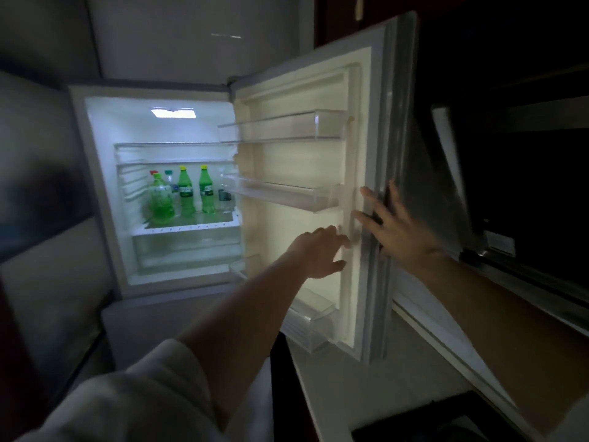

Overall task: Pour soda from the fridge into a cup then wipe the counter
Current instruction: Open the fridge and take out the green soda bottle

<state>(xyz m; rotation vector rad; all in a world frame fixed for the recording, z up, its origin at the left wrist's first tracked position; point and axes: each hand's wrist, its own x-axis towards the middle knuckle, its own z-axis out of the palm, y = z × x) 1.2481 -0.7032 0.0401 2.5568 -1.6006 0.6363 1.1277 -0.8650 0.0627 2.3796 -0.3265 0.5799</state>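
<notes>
Left arm (242, 314): loose white sleeve (143, 397) pushed up near elbow; right arm (478, 301): bare, no sleeve visible.

Dim kitchen, lit mainly by a bright interior lamp (173, 113); grey wall panels (41, 173) at left, pale counter (350, 384) below, dark cabinetry (510, 74) at right.

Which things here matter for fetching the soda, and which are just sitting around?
For the job:
fridge door, held at its edge by the right hand
left hand, open, reaching in
green soda bottles on the lit shelf
white counter

Just there:
clear bottles beside them
door bins, nothing visible in them
crisper drawer
</notes>
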